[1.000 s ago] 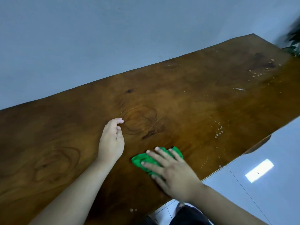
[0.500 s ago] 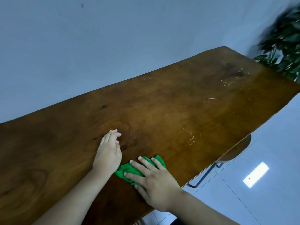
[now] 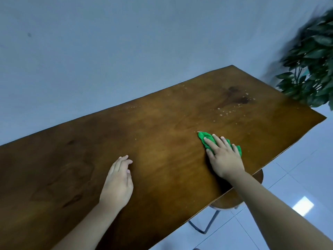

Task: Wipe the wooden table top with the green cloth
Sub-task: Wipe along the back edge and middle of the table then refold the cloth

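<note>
The wooden table top (image 3: 162,134) runs from lower left to upper right, dark brown with grain rings. My right hand (image 3: 223,156) lies flat on the green cloth (image 3: 205,139), pressing it onto the wood right of centre; most of the cloth is hidden under the fingers. My left hand (image 3: 118,184) rests palm down on the bare wood to the left, fingers together, holding nothing. Small pale droplets or crumbs (image 3: 225,112) dot the far right part of the table beyond the cloth.
A grey wall (image 3: 126,51) stands behind the table's far edge. A leafy green plant (image 3: 310,69) rises past the table's right end. Below the near edge are a round wooden stool (image 3: 227,204) on metal legs and a pale tiled floor (image 3: 288,186).
My right hand has slid the green cloth away from my left hand, to the right and farther up the table. The view has shifted right, showing more of the plant and the stool.
</note>
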